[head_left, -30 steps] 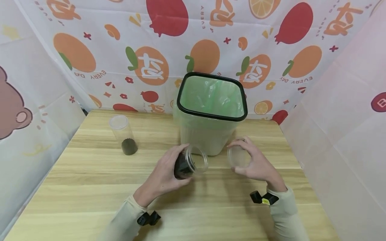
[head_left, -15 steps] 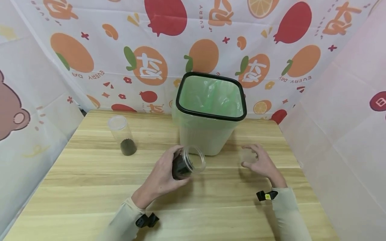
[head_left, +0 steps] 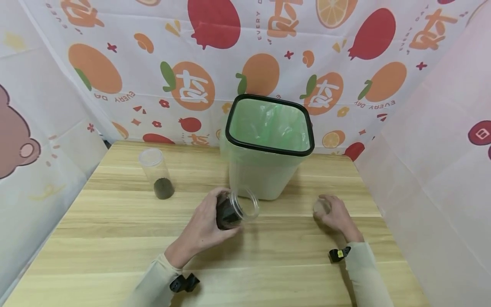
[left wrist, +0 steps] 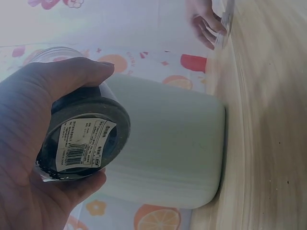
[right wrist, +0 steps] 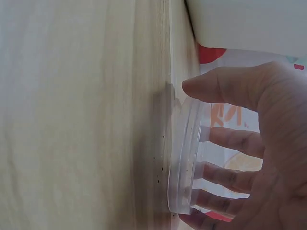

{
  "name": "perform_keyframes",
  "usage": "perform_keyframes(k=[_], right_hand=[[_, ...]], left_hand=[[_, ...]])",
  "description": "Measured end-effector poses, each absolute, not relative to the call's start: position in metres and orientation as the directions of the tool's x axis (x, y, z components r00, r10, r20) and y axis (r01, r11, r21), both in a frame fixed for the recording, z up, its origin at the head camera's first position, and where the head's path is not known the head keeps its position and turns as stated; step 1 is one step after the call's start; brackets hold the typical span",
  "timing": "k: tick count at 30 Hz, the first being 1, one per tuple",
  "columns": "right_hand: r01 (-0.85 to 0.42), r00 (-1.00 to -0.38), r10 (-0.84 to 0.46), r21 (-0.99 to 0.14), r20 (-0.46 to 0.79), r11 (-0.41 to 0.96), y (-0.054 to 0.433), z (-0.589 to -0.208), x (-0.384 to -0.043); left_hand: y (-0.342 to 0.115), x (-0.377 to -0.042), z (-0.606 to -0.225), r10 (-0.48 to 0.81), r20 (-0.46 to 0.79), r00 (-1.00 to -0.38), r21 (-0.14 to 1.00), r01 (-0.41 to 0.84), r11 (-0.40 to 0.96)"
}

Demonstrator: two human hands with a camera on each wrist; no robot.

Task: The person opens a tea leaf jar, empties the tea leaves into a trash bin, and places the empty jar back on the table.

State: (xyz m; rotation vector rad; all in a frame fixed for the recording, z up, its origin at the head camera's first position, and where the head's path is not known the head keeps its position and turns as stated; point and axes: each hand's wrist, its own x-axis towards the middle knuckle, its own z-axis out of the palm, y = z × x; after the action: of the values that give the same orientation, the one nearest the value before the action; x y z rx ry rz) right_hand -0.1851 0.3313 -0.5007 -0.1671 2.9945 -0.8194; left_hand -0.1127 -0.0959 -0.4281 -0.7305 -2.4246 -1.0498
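Now, left grip (head_left: 203,225) clamped round dark-filled jar (head_left: 227,214), tilted in front of bin (head_left: 261,172); right grip (head_left: 338,214) pinching clear lid (right wrist: 186,158) close to desk (head_left: 276,264). Jar likely stiff, slick: best held round body. Lid probably light; take rim.

The held jar (head_left: 229,212) and lid (right wrist: 184,158) look clear, glossy plastic. The tabletop (head_left: 115,251) looks smooth wood, the liner (head_left: 268,123) shiny plastic.
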Motion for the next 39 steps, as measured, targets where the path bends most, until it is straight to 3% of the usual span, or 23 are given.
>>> perform_keyframes(k=[11,23,30,39], right_hand=[[-0.078,-0.993,-0.111,-0.481,-0.039,0.873,0.331,-0.502,-0.183],[-0.223,-0.968,-0.137,-0.467,0.212,0.856,0.322,-0.474,-0.184],[-0.252,-0.955,-0.124,-0.522,0.268,0.815,0.312,-0.454,-0.183],[-0.335,-0.911,-0.141,-0.495,0.388,0.802,0.295,-0.427,-0.173]], left_hand=[[-0.097,-0.116,-0.424,0.308,0.57,-0.761,0.527,0.627,0.573],[-0.102,-0.122,-0.416,0.262,0.647,-0.716,0.522,0.667,0.532],[-0.106,-0.122,-0.407,0.204,0.656,-0.727,0.578,0.657,0.484],[-0.11,-0.131,-0.393,0.136,0.764,-0.63,0.516,0.724,0.457]])
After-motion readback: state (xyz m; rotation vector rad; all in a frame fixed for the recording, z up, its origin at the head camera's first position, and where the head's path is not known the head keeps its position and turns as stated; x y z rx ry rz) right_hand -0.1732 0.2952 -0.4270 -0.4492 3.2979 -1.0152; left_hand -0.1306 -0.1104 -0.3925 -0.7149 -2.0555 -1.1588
